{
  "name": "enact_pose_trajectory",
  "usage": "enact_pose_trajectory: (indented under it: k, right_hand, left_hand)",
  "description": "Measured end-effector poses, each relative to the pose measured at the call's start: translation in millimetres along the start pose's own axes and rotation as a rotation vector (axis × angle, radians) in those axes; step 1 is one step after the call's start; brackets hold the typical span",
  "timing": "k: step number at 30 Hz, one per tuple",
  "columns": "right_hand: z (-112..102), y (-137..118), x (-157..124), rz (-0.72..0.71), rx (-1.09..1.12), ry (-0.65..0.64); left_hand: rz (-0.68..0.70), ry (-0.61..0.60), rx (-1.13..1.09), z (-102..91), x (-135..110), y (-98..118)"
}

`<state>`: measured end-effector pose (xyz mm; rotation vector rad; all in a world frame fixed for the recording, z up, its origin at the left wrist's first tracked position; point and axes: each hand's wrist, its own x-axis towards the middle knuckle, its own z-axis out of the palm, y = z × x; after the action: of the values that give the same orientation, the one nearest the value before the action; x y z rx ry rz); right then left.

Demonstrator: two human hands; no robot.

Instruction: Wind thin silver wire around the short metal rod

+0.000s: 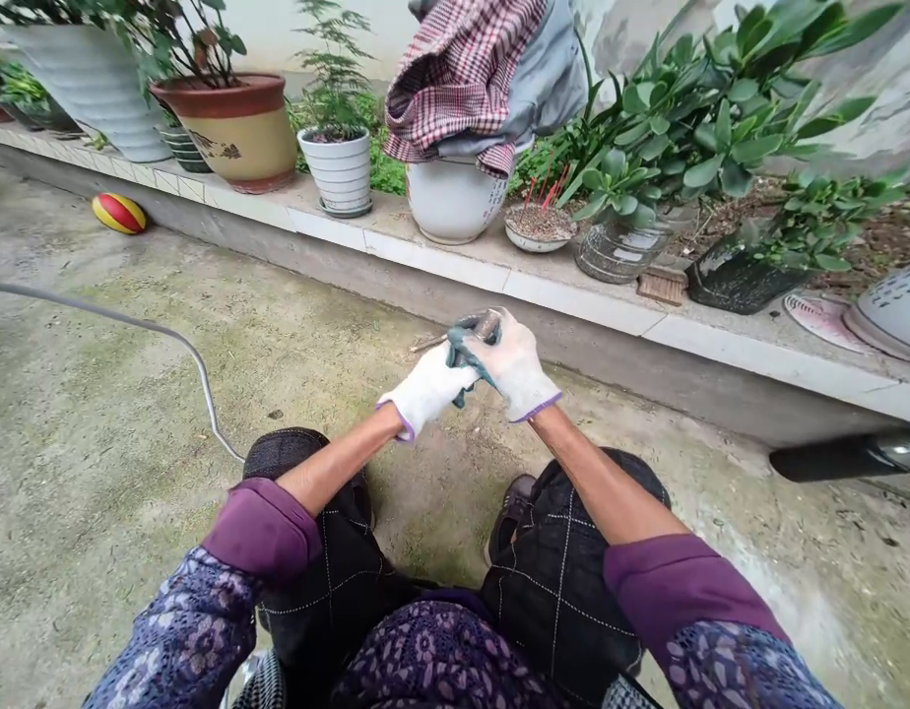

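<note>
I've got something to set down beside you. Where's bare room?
Bare concrete ground lies left of your gloved left hand, on both sides of the grey cable. The tiled ledge is crowded with potted plants, densest at right.

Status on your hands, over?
Left hand, right hand, gloved, both closed on thin pointed stick. Grey hose on ground, off left.
</note>
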<state>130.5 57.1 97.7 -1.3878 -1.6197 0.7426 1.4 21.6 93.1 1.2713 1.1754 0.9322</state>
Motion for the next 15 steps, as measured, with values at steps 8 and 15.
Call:
enact_pose_trajectory:
  k: [8,15]
  right_hand:
    - [-19.9,-17.9,9.8,-0.139,0.239,-0.412]
    - [-18.4,-18.1,7.1,-0.196,0.285,-0.526]
  left_hand:
    - [-0.074,-0.063,-0.001,-20.4,-27.2,26.5]
    - [-0.037,-0.464,-0.456,-47.7,-34.3,42.0]
